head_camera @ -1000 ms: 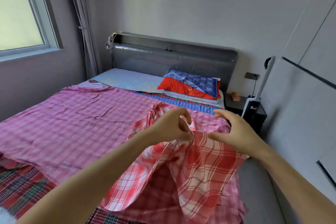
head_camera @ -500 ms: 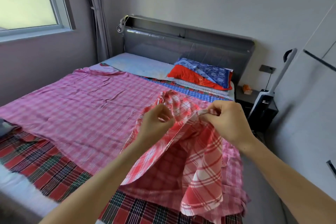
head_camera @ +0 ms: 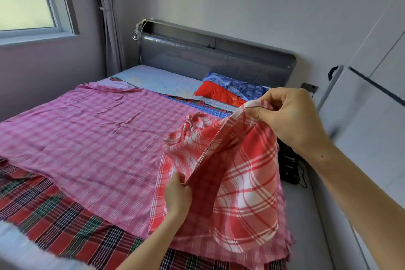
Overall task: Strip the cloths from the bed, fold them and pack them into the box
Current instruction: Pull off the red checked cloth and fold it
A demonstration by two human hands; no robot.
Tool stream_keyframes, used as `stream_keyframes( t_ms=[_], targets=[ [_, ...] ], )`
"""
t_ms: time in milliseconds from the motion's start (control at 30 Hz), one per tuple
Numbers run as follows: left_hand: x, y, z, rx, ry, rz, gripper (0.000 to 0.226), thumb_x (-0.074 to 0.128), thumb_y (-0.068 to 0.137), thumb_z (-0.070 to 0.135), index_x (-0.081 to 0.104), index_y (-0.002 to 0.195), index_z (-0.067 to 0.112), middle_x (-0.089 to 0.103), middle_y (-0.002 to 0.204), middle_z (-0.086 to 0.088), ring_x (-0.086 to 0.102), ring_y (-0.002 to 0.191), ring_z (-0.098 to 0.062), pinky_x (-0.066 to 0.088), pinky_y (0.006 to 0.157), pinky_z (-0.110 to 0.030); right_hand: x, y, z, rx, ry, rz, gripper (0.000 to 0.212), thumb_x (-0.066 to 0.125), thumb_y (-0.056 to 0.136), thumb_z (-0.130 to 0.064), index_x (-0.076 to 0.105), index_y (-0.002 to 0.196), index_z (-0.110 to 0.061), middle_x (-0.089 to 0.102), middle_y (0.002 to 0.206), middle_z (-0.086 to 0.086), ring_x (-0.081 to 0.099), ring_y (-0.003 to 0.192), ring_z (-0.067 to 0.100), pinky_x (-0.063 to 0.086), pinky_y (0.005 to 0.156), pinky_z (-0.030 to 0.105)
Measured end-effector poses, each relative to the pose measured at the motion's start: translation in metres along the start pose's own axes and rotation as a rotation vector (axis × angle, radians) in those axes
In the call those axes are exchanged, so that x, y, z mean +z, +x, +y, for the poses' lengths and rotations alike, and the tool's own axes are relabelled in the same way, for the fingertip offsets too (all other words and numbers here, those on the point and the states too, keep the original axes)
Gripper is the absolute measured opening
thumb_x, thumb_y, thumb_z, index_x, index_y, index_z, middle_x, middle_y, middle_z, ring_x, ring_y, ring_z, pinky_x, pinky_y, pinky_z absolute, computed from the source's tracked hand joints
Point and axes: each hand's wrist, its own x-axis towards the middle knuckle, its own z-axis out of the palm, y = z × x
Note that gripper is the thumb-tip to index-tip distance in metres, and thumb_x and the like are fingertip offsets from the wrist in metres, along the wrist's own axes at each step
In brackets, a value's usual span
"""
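Note:
A red and white checked cloth [head_camera: 247, 184] hangs bunched over the bed's right side. My right hand [head_camera: 291, 120] pinches its white-edged hem, lifted above the bed. Lower down, my left hand [head_camera: 178, 196] grips the same hem, so the edge runs taut between both hands. Under it a large pink checked cloth [head_camera: 87, 138] lies spread flat across the bed. Beneath that, a dark red and green tartan cloth [head_camera: 54, 215] shows along the near edge, and a blue checked cloth [head_camera: 197, 105] peeks out near the pillows. No box is in view.
A grey padded headboard [head_camera: 208, 55] stands at the far end, with a light blue pillow [head_camera: 157, 79] and a red and blue pillow [head_camera: 228, 90] in front. A window [head_camera: 26, 0] and curtain are at left. White wardrobe doors [head_camera: 377, 94] and a dark bedside unit [head_camera: 289, 166] stand at right.
My hands, close together on the red cloth before, have drawn apart along its hem. The right hand rose up and right; the left slid down toward me.

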Motion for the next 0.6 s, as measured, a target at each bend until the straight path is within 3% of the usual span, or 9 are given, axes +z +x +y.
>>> stream_keyframes(
  t_ms=[100,233,300,367,433,533,600],
  targets=[
    [-0.005,0.009,-0.037,-0.078,0.065,-0.042,0.016,0.056,0.075,-0.006,0.064,0.08,0.007,0.06,0.068,-0.003,0.054,0.067,-0.025,0.032,0.054,-0.033,-0.012,0.004,-0.001,0.031,0.025,0.118,0.014,0.08,0.073,-0.021,0.071,0.071,-0.01,0.068,0.063,0.004,0.06,0.057,0.009,0.049,0.056,0.026],
    [-0.032,0.028,-0.084,-0.173,0.087,-0.161,0.016,0.057,0.079,-0.007,0.067,0.073,0.004,0.059,0.061,-0.006,0.049,0.057,-0.02,0.031,0.049,-0.03,-0.027,0.004,0.015,0.036,0.002,0.287,0.015,0.079,0.075,-0.019,0.066,0.067,-0.019,0.067,0.067,0.009,0.063,0.063,0.024,0.052,0.062,0.037],
    [-0.051,0.05,-0.096,-0.301,-0.038,-0.189,0.017,0.054,0.081,-0.011,0.067,0.076,-0.001,0.055,0.056,-0.006,0.047,0.054,-0.017,0.033,0.045,-0.025,-0.023,-0.004,0.037,0.082,-0.099,0.265,0.016,0.078,0.077,-0.016,0.064,0.068,-0.013,0.066,0.068,0.014,0.063,0.064,0.027,0.052,0.063,0.038],
    [-0.07,0.08,-0.099,-0.413,-0.214,-0.144,0.016,0.051,0.085,-0.011,0.063,0.078,-0.003,0.053,0.059,-0.007,0.047,0.057,-0.018,0.038,0.042,-0.019,-0.01,-0.018,0.066,0.175,-0.187,0.197,0.016,0.077,0.077,-0.013,0.064,0.07,-0.007,0.064,0.067,0.016,0.057,0.057,0.01,0.048,0.06,0.029],
    [-0.092,0.106,-0.095,-0.437,-0.355,-0.07,0.026,0.045,0.089,-0.009,0.056,0.072,0.007,0.049,0.064,-0.009,0.046,0.053,-0.017,0.036,0.034,-0.013,0.005,-0.043,0.095,0.282,-0.262,0.13,0.016,0.077,0.076,-0.011,0.064,0.071,-0.002,0.061,0.066,0.016,0.05,0.054,0.002,0.042,0.056,0.021],
    [-0.133,0.136,-0.075,-0.328,-0.401,-0.002,0.033,0.039,0.092,-0.007,0.05,0.072,0.016,0.048,0.058,-0.011,0.044,0.03,-0.003,0.029,0.029,-0.01,0.026,-0.085,0.123,0.404,-0.303,0.084,0.017,0.076,0.076,-0.01,0.062,0.069,-0.002,0.06,0.064,0.015,0.051,0.061,0.021,0.045,0.062,0.035],
    [-0.17,0.153,-0.053,-0.276,-0.409,-0.014,0.034,0.036,0.092,-0.008,0.049,0.072,0.017,0.052,0.042,-0.005,0.041,0.025,0.0,0.028,0.028,-0.01,0.039,-0.108,0.124,0.439,-0.326,0.025,0.019,0.074,0.077,-0.01,0.06,0.067,-0.002,0.055,0.06,0.008,0.049,0.06,0.021,0.041,0.057,0.034]
  ],
)
